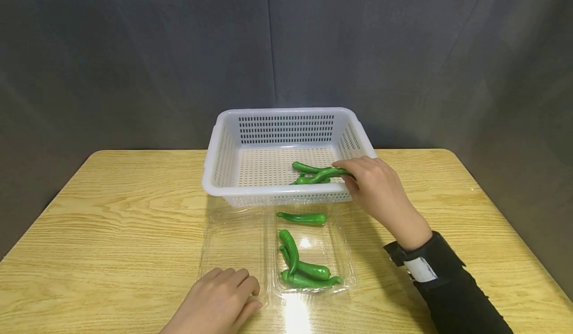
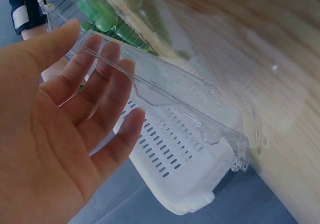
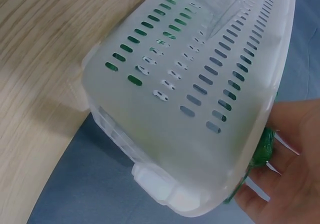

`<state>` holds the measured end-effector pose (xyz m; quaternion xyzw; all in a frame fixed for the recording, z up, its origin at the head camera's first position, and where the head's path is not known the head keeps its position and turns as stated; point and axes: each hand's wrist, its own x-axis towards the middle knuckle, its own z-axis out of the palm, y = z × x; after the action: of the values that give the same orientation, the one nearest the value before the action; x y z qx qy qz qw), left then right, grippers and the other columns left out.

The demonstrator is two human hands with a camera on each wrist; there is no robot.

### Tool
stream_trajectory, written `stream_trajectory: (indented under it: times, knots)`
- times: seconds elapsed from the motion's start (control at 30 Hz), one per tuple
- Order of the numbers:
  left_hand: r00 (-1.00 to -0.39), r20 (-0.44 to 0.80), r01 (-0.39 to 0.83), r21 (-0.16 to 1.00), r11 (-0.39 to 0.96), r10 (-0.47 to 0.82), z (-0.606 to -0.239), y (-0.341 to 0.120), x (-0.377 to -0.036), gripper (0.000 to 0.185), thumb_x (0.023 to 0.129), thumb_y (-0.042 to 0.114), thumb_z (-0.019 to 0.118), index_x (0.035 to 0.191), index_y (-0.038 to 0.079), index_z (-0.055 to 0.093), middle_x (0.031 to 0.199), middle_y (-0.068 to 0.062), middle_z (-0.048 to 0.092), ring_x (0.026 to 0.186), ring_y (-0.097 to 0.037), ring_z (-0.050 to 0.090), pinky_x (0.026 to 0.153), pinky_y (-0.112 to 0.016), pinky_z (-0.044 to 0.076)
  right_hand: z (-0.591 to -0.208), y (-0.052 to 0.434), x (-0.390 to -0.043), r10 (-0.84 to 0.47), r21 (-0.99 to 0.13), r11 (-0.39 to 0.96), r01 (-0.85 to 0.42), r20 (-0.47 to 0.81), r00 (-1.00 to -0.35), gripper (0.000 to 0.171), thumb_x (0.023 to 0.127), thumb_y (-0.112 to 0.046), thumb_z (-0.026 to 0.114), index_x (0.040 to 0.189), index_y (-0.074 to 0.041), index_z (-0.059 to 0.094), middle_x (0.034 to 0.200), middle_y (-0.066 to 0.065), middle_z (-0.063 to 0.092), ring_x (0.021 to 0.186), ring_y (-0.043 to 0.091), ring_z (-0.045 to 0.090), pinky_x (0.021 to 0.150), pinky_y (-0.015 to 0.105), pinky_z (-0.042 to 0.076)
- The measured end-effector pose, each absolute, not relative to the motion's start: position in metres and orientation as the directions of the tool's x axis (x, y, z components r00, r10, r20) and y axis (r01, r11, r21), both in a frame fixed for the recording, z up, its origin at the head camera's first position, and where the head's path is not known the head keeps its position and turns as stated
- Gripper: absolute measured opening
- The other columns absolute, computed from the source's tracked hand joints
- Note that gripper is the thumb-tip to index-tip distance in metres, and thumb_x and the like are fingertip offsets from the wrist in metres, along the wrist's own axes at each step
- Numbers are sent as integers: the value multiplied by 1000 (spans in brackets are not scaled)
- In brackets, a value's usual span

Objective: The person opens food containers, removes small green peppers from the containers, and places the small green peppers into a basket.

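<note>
So far about two peppers (image 1: 309, 175) lie in the basket (image 1: 215, 175), the right hand (image 1: 380, 190) pinching one there, four left in the clear tray (image 1: 346, 274) the flat, open left hand (image 1: 219, 299) steadies.

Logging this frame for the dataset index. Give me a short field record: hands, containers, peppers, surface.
right hand: pinches a green pepper inside the white basket
left hand: open, fingers resting on the clear lid
clear clamshell tray: open, in front of the basket
peppers in tray: four visible
peppers in basket: at least two, overlapping
surface: wooden table
</note>
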<state>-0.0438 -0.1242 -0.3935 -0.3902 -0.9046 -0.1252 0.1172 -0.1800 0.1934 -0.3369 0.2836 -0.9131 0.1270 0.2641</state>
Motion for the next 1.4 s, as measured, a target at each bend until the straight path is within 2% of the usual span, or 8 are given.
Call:
stream_trajectory:
  times: [0.33, 0.8, 1.17, 1.4]
  knots:
    - [-660, 322, 740, 127, 660, 679, -395, -124, -44, 14, 86, 27, 73, 83, 16, 66, 76, 9, 59, 62, -5, 52, 61, -24, 48, -338, 194, -182, -436, -100, 822, -560, 521, -733, 23, 86, -3, 74, 109, -5, 72, 101, 13, 73, 92, 31, 69, 73, 48, 54]
    - [-652, 342, 745, 120, 656, 677, -393, -123, -43, 16, 85, 28, 74, 84, 15, 66, 76, 9, 58, 62, -5, 52, 61, -24, 48, -340, 194, -184, -443, -109, 812, -573, 524, -727, 19, 90, -9, 70, 108, -2, 72, 102, 14, 72, 92, 31, 68, 74, 48, 54]
    - [-665, 321, 736, 123, 666, 675, -393, -124, -44, 14, 86, 29, 73, 84, 17, 66, 76, 10, 58, 63, -5, 52, 62, -25, 48, -340, 193, -183, -436, -112, 815, -568, 526, -730, 18, 91, -8, 69, 108, -4, 72, 100, 12, 73, 89, 29, 68, 71, 46, 54]
    - [-655, 348, 740, 112, 664, 671, -394, -124, -43, 16, 85, 29, 74, 83, 17, 64, 75, 11, 55, 62, -4, 50, 60, -23, 45, -340, 193, -183, -434, -102, 811, -576, 556, -709, 17, 89, -5, 69, 106, -4, 72, 98, 11, 72, 84, 27, 67, 67, 44, 52]
